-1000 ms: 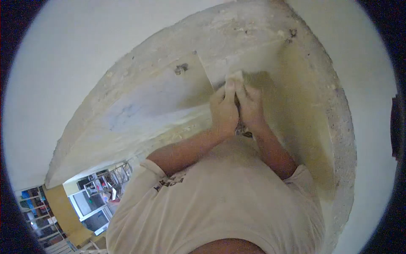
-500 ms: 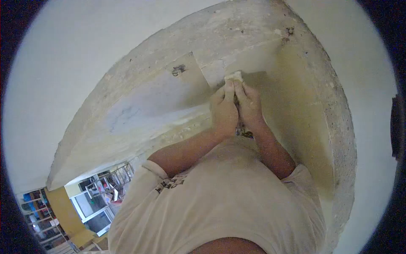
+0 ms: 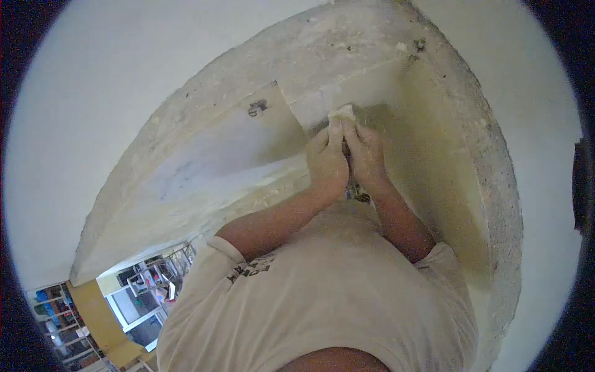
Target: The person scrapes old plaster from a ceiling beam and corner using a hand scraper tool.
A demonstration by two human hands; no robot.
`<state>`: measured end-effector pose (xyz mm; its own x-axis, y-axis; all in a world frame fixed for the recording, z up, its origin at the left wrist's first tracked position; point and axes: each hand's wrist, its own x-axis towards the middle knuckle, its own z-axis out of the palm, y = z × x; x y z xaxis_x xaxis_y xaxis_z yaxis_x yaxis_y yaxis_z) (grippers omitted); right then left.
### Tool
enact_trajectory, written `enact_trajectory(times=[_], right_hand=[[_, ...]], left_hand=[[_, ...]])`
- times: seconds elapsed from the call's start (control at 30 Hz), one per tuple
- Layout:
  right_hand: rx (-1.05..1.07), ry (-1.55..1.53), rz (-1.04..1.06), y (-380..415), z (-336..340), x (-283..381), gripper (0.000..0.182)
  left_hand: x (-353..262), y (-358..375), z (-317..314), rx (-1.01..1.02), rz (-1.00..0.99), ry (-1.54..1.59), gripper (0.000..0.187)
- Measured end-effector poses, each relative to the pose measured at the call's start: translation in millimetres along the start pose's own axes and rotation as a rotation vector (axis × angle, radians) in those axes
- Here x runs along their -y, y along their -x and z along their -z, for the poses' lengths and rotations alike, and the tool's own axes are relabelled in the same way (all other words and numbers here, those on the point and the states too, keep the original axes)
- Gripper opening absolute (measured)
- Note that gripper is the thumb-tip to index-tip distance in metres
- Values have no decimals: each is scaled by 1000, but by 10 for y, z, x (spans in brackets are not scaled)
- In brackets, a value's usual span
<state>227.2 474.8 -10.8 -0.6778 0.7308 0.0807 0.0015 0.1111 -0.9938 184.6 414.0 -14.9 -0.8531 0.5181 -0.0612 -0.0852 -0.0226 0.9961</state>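
Whitish piece (image 3: 343, 113), gripped by left hand (image 3: 328, 158) and right hand (image 3: 367, 155), shirt lettering (image 3: 250, 269) unreadable

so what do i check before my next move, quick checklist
1. Left hand at the pale piece: ok, fingertips meet its near edge
2. Right hand at the pale piece: ok, beside the left
3. Pale piece pressed flat on the yellowish surface: cannot tell, contact is hidden from this angle
4. Hands clear of the dark mark: ok, it lies off to the left
5. Rough border smooth: not ok, it looks pitted
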Motion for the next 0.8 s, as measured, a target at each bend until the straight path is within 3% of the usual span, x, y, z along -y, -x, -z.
enact_trajectory(times=[0.1,0.2,0.33,0.4,0.47,0.53,0.63,0.7,0.73,0.8], right_hand=[[26,-15,-49,-71,5,138,31],[28,-24,-41,2,-38,-25,31],[11,-68,-17,-8,41,93,31],[11,-36,10,-26,19,-12,31],[8,-5,75,-61,0,-137,31],[-24,3,13,39,-14,-192,30],[79,-122,-161,-56,122,157,30],[32,-64,-58,8,54,-167,30],[-10,-10,44,-3,34,-208,30],[14,-23,3,-49,84,-110,30]], left_hand=[[-378,-59,39,87,-160,-89,39],[29,-48,62,47,-41,27,37],[-153,24,2,32,34,-100,35],[-245,-35,4,149,82,180,34],[108,-18,-8,76,46,150,34],[14,-41,-57,-6,32,108,34],[-50,-25,-32,86,69,-67,36],[66,-64,-79,-10,-214,-235,40],[54,-91,-97,-9,-224,-227,40],[62,-68,-25,57,88,-141,43]])
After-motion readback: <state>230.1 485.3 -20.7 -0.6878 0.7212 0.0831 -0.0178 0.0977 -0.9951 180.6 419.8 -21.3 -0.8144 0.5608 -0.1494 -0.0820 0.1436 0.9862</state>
